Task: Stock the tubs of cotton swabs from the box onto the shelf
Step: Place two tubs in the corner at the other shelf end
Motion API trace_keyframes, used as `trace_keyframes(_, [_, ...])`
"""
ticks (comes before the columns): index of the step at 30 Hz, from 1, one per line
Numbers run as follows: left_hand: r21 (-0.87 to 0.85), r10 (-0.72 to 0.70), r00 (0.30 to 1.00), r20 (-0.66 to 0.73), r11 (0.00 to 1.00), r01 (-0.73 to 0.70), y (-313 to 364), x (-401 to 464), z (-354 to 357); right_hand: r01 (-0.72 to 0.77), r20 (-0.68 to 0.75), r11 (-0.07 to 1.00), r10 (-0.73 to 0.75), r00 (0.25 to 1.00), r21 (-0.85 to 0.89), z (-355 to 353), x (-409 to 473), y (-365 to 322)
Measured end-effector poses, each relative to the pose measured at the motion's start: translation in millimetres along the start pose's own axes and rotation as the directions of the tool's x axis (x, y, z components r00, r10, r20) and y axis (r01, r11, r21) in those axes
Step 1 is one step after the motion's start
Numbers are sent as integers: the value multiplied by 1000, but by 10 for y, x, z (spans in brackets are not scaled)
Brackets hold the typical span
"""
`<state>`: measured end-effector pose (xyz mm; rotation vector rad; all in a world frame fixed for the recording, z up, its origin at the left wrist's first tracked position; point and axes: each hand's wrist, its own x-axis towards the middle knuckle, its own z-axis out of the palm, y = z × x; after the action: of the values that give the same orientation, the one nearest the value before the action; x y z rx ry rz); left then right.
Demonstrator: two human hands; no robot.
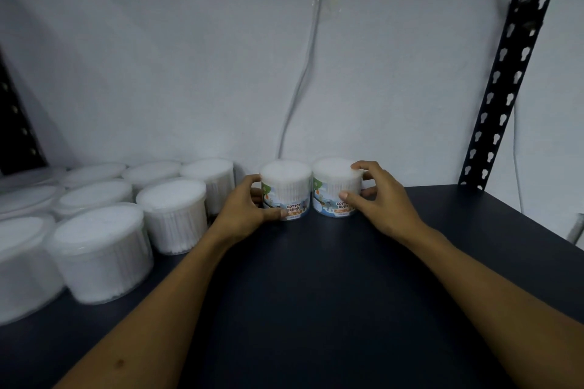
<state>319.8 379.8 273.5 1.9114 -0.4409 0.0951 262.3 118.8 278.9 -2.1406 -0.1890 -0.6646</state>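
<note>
Two clear tubs of cotton swabs stand side by side at the back of the dark shelf [316, 278], their labels facing me. My left hand [245, 207] grips the left tub [286, 188] from its left side, thumb on the label. My right hand [379, 199] grips the right tub [335, 185] from its right side, fingers curled over its rim. The two tubs touch or nearly touch. The box is out of view.
Several more swab tubs [172, 211] fill the left part of the shelf in rows back to the white wall. A black perforated upright [505, 73] rises at the right rear. A thin cable [303, 73] hangs down the wall.
</note>
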Motion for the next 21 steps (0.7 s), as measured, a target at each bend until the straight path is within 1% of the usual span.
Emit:
trace_keyframes(10, [-68,-23,999,37,997,25,5,-15,-7,-1,3,1000,1,1000,-25,0,9,24])
trace_keyframes(21, [-31,-24,999,33,999,25,38,-33,-8,-20,12,999,20,1000,30,-13,-17,9])
